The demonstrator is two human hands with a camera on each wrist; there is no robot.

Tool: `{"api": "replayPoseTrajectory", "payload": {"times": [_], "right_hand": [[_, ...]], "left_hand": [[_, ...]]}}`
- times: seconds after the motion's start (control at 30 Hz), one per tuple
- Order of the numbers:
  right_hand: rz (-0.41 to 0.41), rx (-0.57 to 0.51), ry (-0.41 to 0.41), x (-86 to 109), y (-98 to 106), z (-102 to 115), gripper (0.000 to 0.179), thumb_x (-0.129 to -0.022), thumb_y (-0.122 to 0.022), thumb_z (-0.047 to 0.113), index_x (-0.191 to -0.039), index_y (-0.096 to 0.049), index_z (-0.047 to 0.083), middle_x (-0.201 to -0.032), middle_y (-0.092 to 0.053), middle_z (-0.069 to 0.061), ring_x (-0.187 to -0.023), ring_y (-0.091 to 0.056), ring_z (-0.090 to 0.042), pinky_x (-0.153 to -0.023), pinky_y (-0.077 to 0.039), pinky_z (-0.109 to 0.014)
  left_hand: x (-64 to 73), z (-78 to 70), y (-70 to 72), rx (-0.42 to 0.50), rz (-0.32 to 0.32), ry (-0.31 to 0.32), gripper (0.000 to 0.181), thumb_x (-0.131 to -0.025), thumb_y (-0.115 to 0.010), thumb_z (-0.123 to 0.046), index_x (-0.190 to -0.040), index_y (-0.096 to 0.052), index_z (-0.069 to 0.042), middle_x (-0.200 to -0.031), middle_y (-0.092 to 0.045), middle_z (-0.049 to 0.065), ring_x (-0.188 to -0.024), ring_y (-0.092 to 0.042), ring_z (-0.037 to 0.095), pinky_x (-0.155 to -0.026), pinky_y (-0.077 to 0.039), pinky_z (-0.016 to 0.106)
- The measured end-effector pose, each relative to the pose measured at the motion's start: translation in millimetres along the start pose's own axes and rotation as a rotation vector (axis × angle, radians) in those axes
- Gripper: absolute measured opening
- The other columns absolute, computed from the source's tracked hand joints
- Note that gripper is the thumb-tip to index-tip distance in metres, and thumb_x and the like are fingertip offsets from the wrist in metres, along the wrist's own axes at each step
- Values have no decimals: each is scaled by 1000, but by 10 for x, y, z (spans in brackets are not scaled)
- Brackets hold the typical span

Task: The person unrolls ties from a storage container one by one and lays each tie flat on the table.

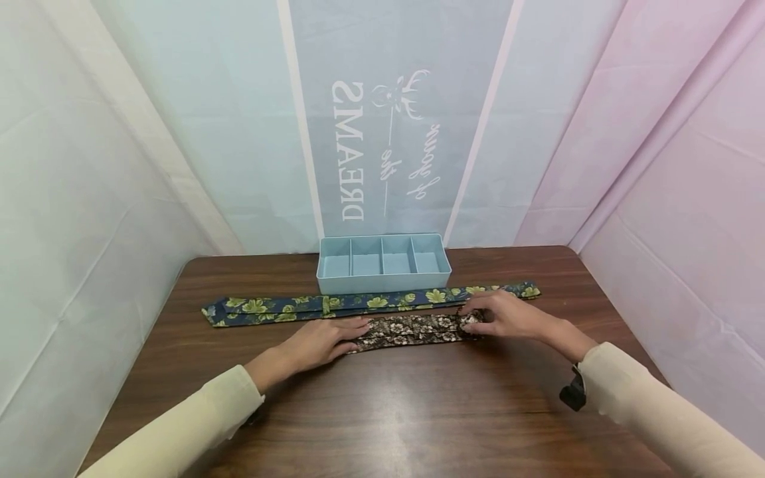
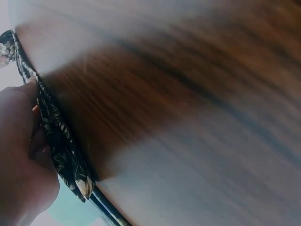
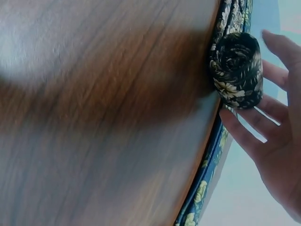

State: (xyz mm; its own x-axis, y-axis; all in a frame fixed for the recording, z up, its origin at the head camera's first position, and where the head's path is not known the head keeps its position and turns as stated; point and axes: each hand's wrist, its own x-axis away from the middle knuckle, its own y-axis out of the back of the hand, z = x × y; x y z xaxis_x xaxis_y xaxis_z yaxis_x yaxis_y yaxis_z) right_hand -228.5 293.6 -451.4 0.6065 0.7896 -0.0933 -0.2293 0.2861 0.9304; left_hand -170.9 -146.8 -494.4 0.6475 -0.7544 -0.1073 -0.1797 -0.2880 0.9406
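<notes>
A dark brown necktie with white flowers (image 1: pixel 412 328) lies lengthwise on the table, its right end wound into a coil (image 3: pixel 237 68). The fingers and thumb of my right hand (image 1: pixel 508 315) hold this coil from both sides. Toward the other end, my left hand (image 1: pixel 313 342) rests on the tie with fingers extended. Past that hand, the tie's pointed end (image 2: pixel 84 186) shows in the left wrist view. Just behind lies a blue necktie with yellow-green flowers (image 1: pixel 376 302), stretched out long; my right hand covers a little of it.
A light blue box (image 1: pixel 382 282) with several compartments stands behind the blue tie, at the back of the brown wooden table (image 1: pixel 382 405). Hanging cloth (image 1: pixel 239 133) with printed lettering surrounds the table's back and sides.
</notes>
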Motion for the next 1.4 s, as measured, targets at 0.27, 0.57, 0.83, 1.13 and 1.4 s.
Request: {"api": "replayPoseTrajectory", "payload": {"times": [0.27, 0.57, 0.83, 1.13, 1.4], "right_hand": [[-130, 51, -53, -50, -116, 93, 11, -94, -82, 35, -97, -77, 26, -89, -70, 16, -69, -59, 4, -61, -52, -26], [-204, 120, -92, -19, -184, 108, 25, -88, -88, 36, -90, -67, 23, -74, -63, 13, -52, -34, 4, -49, -31, -21], [-192, 39, -90, 38, -157, 61, 29, -85, -92, 25, -92, -64, 21, -74, -61, 12, -55, -45, 5, -50, -39, -20], [-134, 35, -19, 57, -123, 47, 29, -91, -85, 16, -118, -76, 13, -106, -76, 2, -65, -58, 2, -59, -50, -25], [-60, 7, -3, 58, -104, 30, 22, -94, -77, 7, -115, -80, 13, -123, -73, -10, -80, -69, -6, -65, -51, -27]], "left_hand": [[80, 66, 43, 5, -8, -4, 47, -108, -64, -29, -152, -59, -13, -160, -52, 5, -136, -61, 25, -105, -56, 46], [171, 116, 79, 1, 7, -4, 47, -108, -64, -29, -152, -59, -13, -159, -53, 4, -122, -71, 25, -100, -58, 46], [199, 144, 116, 25, 1, -18, 47, -108, -65, -25, -152, -59, -11, -160, -52, 5, -122, -70, 26, -103, -57, 46], [204, 131, 145, 28, 24, 6, 47, -108, -65, -25, -152, -59, -11, -159, -53, 6, -120, -71, 26, -104, -56, 47], [83, 18, 135, -32, 1, -29, 42, -106, -67, -22, -146, -65, -10, -156, -57, 9, -127, -68, 27, -101, -58, 45]]}}
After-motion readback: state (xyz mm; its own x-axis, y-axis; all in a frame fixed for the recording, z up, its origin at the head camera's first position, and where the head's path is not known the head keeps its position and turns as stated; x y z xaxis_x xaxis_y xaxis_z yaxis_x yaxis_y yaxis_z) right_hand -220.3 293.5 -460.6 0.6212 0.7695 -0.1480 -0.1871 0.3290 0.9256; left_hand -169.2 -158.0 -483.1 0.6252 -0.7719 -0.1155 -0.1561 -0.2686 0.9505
